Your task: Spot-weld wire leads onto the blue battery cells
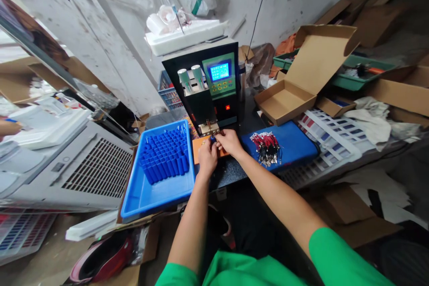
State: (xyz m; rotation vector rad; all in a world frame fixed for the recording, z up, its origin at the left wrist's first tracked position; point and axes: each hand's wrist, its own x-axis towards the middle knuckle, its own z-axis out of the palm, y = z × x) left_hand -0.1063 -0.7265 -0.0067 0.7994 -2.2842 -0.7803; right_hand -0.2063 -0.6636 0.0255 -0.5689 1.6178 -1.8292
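Both hands on one blue cell, right under the welder head.
Left hand and right hand are pinched narrow on the cell, fingertips meeting. It sits just ahead of both, over the orange pad on the counter. Cell mostly covered, so can't tell its long axis. Right hand reaches slightly nearer the head. Tray of cells left, wire bundle right.

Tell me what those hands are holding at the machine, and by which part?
A small blue cylinder, pinched between the left hand and the right hand; their fingers cover most of it, so exactly where cannot be told.
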